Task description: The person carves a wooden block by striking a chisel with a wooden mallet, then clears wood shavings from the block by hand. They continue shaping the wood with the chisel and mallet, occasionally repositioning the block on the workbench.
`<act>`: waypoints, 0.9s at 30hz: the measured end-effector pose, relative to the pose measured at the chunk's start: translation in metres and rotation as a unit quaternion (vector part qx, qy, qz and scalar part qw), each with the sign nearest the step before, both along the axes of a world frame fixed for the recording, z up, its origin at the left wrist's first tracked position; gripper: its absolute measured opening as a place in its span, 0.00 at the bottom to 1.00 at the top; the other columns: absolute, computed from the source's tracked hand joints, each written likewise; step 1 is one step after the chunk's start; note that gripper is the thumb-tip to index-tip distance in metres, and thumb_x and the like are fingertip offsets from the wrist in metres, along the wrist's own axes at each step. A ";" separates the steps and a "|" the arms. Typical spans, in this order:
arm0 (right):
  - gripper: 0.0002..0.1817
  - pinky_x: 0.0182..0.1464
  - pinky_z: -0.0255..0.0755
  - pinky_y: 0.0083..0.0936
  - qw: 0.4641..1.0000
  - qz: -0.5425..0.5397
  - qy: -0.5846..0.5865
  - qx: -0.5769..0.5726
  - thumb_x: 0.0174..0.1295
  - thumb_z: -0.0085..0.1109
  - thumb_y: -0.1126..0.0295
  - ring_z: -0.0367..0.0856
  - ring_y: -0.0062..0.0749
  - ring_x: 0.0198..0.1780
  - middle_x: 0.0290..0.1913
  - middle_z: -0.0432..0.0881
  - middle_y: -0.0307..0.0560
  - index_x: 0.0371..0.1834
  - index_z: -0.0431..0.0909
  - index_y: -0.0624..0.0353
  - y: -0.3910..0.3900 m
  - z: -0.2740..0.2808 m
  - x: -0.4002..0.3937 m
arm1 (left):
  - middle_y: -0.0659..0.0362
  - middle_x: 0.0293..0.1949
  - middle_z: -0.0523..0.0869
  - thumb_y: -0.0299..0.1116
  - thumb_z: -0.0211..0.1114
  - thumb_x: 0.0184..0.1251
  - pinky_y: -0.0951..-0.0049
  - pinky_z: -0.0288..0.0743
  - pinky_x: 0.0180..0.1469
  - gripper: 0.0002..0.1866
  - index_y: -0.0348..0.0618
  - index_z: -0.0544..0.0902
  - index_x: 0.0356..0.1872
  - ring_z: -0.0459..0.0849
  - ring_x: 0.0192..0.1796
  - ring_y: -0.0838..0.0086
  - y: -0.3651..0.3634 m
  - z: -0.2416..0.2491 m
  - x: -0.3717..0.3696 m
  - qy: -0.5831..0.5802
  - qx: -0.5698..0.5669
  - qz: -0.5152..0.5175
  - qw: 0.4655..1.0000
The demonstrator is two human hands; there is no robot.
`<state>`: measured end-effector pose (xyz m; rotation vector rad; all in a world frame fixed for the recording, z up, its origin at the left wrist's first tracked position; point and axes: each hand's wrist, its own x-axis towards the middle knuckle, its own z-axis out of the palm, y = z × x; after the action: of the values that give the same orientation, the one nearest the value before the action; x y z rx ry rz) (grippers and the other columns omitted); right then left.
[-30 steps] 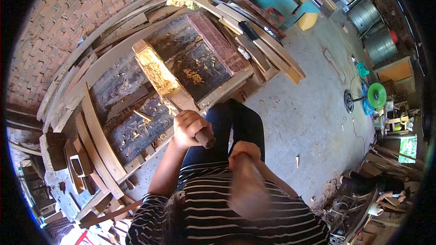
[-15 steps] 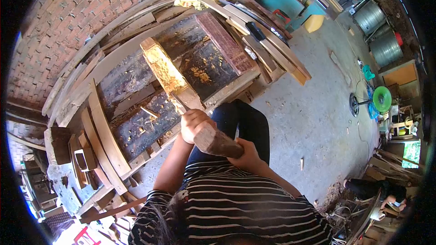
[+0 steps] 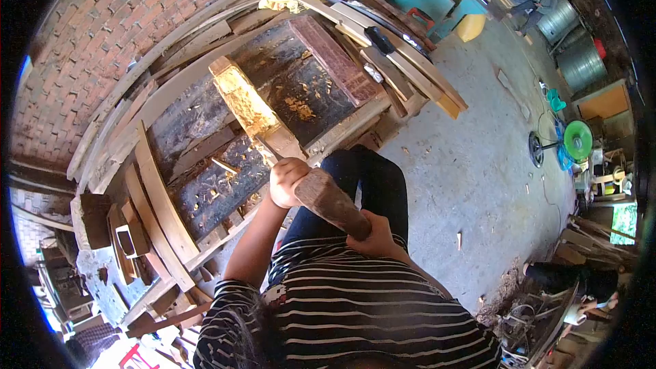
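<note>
My left hand [image 3: 288,182] is closed around a chisel [image 3: 268,155], whose thin blade points at the near part of a wooden block [image 3: 247,101]. The chisel's handle is hidden inside my fist. The block lies across the dark bench, its upper face roughly hollowed and pale yellow. In my right hand [image 3: 372,234] is a thick wooden mallet [image 3: 332,201], gripped at its narrow end. Its broad end overlaps the back of my left fist in this view.
Wood chips [image 3: 298,107] lie scattered over the bench [image 3: 205,199]. A reddish plank [image 3: 335,60] sits right of the block, and long boards [image 3: 158,198] lie along the left. A green fan [image 3: 577,141] stands on the floor at right. People are at the upper right and lower right.
The mallet's broad end has shifted slightly up and right by my left fist. Both grips stay the same. A person has come into view at the upper right.
</note>
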<state>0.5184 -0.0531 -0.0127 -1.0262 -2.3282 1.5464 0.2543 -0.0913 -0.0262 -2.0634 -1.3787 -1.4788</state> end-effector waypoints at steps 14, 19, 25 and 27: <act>0.23 0.37 0.75 0.27 0.990 0.112 -0.050 0.074 0.40 0.77 0.63 0.83 0.37 0.33 0.33 0.83 0.50 0.37 0.77 0.58 -0.004 -0.015 0.014 | 0.60 0.24 0.80 0.37 0.70 0.41 0.67 0.76 0.31 0.12 0.46 0.80 0.28 0.81 0.25 0.66 0.000 0.001 0.006 0.041 0.023 -0.007 0.999; 0.28 0.42 0.74 0.30 0.987 0.096 0.127 0.007 0.36 0.76 0.59 0.82 0.45 0.40 0.35 0.80 0.48 0.40 0.74 0.56 0.012 0.008 -0.008 | 0.61 0.22 0.79 0.35 0.71 0.40 0.68 0.75 0.30 0.12 0.46 0.78 0.26 0.81 0.24 0.66 0.004 0.006 0.007 0.020 0.026 0.023 0.999; 0.28 0.59 0.64 0.40 0.915 0.116 0.387 0.005 0.39 0.73 0.63 0.70 0.49 0.61 0.57 0.72 0.55 0.46 0.75 0.55 0.017 0.058 -0.079 | 0.62 0.18 0.78 0.34 0.65 0.45 0.69 0.74 0.32 0.07 0.46 0.76 0.23 0.80 0.22 0.65 -0.005 -0.002 0.013 -0.027 -0.053 0.080 0.995; 0.28 0.63 0.60 0.44 0.897 0.097 0.426 -0.063 0.40 0.72 0.63 0.65 0.51 0.65 0.61 0.69 0.57 0.48 0.75 0.54 0.018 0.058 -0.086 | 0.59 0.30 0.79 0.33 0.63 0.52 0.69 0.74 0.41 0.10 0.42 0.76 0.34 0.79 0.34 0.67 -0.009 0.001 0.006 -0.011 -0.099 0.063 0.993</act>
<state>0.4323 -0.0347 0.0455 -0.0444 -1.7356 1.7437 0.2607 -0.1005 -0.0255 -2.0325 -1.6929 -1.3662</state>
